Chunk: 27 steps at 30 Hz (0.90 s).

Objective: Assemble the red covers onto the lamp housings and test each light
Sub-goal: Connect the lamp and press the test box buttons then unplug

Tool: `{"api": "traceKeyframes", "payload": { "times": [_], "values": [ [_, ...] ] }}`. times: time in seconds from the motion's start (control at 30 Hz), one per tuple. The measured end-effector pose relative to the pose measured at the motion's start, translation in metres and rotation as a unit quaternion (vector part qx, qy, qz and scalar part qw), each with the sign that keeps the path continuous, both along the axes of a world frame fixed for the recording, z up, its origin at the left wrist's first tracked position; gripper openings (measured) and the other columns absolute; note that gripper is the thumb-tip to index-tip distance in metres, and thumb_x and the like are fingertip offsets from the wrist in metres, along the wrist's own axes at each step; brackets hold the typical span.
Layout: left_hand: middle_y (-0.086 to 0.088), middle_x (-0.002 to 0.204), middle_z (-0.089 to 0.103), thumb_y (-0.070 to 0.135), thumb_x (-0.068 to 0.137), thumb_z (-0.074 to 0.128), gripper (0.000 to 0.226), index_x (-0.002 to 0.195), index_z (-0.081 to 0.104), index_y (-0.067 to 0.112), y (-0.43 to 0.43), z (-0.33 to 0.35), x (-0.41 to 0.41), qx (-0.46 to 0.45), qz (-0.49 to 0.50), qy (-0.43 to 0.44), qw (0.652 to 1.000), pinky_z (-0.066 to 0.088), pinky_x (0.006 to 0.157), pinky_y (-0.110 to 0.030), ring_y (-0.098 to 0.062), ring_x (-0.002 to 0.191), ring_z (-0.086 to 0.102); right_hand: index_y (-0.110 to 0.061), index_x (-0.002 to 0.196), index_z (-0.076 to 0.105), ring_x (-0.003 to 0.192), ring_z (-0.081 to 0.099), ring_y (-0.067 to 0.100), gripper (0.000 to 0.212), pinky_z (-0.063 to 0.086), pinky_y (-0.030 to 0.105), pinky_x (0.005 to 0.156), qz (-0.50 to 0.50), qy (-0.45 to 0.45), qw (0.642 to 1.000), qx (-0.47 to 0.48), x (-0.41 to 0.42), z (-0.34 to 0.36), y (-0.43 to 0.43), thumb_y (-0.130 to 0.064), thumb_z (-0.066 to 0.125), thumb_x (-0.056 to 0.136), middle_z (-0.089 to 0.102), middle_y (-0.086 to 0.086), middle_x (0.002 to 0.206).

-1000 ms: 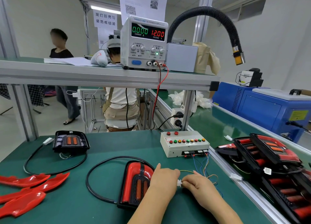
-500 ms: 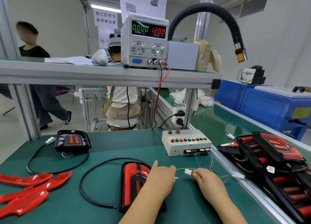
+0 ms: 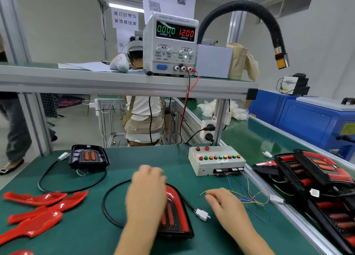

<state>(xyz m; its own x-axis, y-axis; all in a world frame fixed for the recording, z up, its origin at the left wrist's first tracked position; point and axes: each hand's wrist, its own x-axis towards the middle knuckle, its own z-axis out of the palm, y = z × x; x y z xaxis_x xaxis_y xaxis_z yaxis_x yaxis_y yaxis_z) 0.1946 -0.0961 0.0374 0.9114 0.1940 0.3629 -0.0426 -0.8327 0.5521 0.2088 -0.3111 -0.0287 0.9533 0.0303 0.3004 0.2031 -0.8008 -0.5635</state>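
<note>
A black lamp housing with a red cover lies on the green mat in front of me. My left hand hovers blurred over its left half, fingers relaxed and holding nothing. The lamp's black cable ends in a white connector, which lies loose on the mat between my hands. To its right, my right hand is above the mat with loosely bent fingers, near the tester's coloured wires. A second housing without a cover sits at the back left. Three loose red covers lie at the left.
The white test box with coloured buttons stands at the back right of the mat. A power supply on the shelf reads 0.000 A and 12.00 V. Several finished lamps are stacked on the conveyor at the right. A person sits behind the bench.
A second ago both hands held the connectors together. They came apart, and the lamp's connector now lies on the mat. My left hand has moved up over the lamp.
</note>
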Motion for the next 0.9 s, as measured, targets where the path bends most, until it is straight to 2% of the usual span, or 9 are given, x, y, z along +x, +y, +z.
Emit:
{"api": "traceKeyframes", "payload": {
  "times": [0.07, 0.13, 0.23, 0.33, 0.43, 0.53, 0.6, 0.7, 0.9],
  "values": [
    [-0.010, 0.125, 0.046, 0.032, 0.098, 0.045, 0.032, 0.123, 0.053, 0.013, 0.041, -0.005, 0.001, -0.014, 0.096, 0.084, 0.992, 0.042, 0.091, -0.039, -0.030, 0.113, 0.051, -0.030, 0.099, 0.065, 0.094, 0.056, 0.007, 0.019, 0.045, 0.026, 0.084, 0.018, 0.085, 0.995, -0.048, 0.003, 0.002, 0.012, -0.040, 0.049, 0.096, 0.064, -0.014, 0.098],
    [-0.017, 0.131, 0.047, 0.035, 0.098, 0.046, 0.042, 0.126, 0.047, 0.004, 0.072, -0.014, 0.004, -0.041, 0.122, 0.206, 0.970, 0.041, 0.095, -0.040, -0.035, 0.118, 0.050, -0.028, 0.098, 0.063, 0.096, 0.057, 0.013, 0.031, 0.045, 0.029, 0.082, 0.017, 0.162, 0.985, -0.064, 0.005, 0.007, 0.024, -0.051, 0.043, 0.095, 0.065, -0.010, 0.101],
    [-0.024, 0.107, 0.064, 0.035, 0.094, 0.056, 0.039, 0.107, 0.055, -0.003, 0.095, -0.027, 0.000, -0.132, 0.126, 0.302, 0.936, 0.052, 0.086, -0.038, -0.036, 0.097, 0.066, -0.025, 0.091, 0.061, 0.090, 0.058, 0.016, 0.053, 0.044, 0.031, 0.077, 0.013, 0.227, 0.971, -0.072, 0.009, 0.014, 0.036, -0.070, 0.035, 0.088, 0.065, -0.006, 0.093],
    [-0.019, 0.077, 0.065, 0.031, 0.090, 0.065, 0.034, 0.083, 0.051, 0.001, 0.100, -0.039, -0.005, -0.203, 0.135, 0.323, 0.915, 0.059, 0.074, -0.041, -0.033, 0.062, 0.070, -0.022, 0.076, 0.053, 0.077, 0.056, 0.016, 0.065, 0.042, 0.031, 0.068, 0.014, 0.254, 0.962, -0.094, 0.010, 0.020, 0.046, -0.083, 0.033, 0.077, 0.061, -0.004, 0.077],
    [-0.002, 0.064, 0.064, 0.029, 0.086, 0.069, 0.020, 0.087, 0.059, 0.011, 0.095, -0.040, -0.006, -0.129, 0.131, 0.338, 0.923, 0.053, 0.066, -0.026, -0.019, 0.054, 0.065, -0.022, 0.074, 0.048, 0.070, 0.052, 0.012, 0.069, 0.036, 0.031, 0.061, 0.017, 0.271, 0.955, -0.116, 0.008, 0.022, 0.055, -0.089, 0.038, 0.065, 0.057, -0.006, 0.073],
    [0.001, 0.045, 0.064, 0.034, 0.078, 0.068, 0.023, 0.079, 0.058, 0.013, 0.082, -0.041, -0.004, -0.117, 0.141, 0.328, 0.927, 0.053, 0.071, -0.025, -0.018, 0.056, 0.068, -0.020, 0.081, 0.052, 0.075, 0.053, 0.015, 0.068, 0.038, 0.032, 0.065, 0.035, 0.284, 0.952, -0.107, 0.006, 0.026, 0.062, -0.085, 0.045, 0.066, 0.056, -0.004, 0.082],
    [0.000, 0.051, 0.066, 0.029, 0.077, 0.063, 0.016, 0.078, 0.058, 0.013, 0.073, -0.042, 0.000, -0.099, 0.136, 0.329, 0.929, 0.053, 0.073, -0.026, -0.020, 0.064, 0.069, -0.020, 0.073, 0.046, 0.070, 0.049, 0.016, 0.060, 0.035, 0.032, 0.061, 0.051, 0.291, 0.951, -0.090, 0.003, 0.027, 0.064, -0.080, 0.048, 0.072, 0.050, -0.005, 0.075],
    [-0.002, 0.059, 0.066, 0.021, 0.076, 0.058, 0.008, 0.075, 0.056, 0.014, 0.066, -0.045, 0.008, -0.078, 0.130, 0.327, 0.933, 0.047, 0.066, -0.025, -0.023, 0.070, 0.064, -0.020, 0.068, 0.039, 0.066, 0.045, 0.017, 0.053, 0.031, 0.032, 0.059, 0.056, 0.293, 0.952, -0.065, -0.001, 0.027, 0.065, -0.071, 0.050, 0.080, 0.045, -0.004, 0.070],
    [-0.013, 0.081, 0.065, 0.017, 0.085, 0.055, 0.021, 0.067, 0.047, 0.009, 0.061, -0.054, 0.022, -0.135, 0.083, 0.285, 0.945, 0.046, 0.070, -0.030, -0.030, 0.081, 0.063, -0.020, 0.066, 0.037, 0.063, 0.040, 0.017, 0.037, 0.029, 0.032, 0.060, 0.049, 0.298, 0.953, -0.013, -0.005, 0.029, 0.066, -0.051, 0.051, 0.082, 0.039, -0.002, 0.067]
  ]
}}
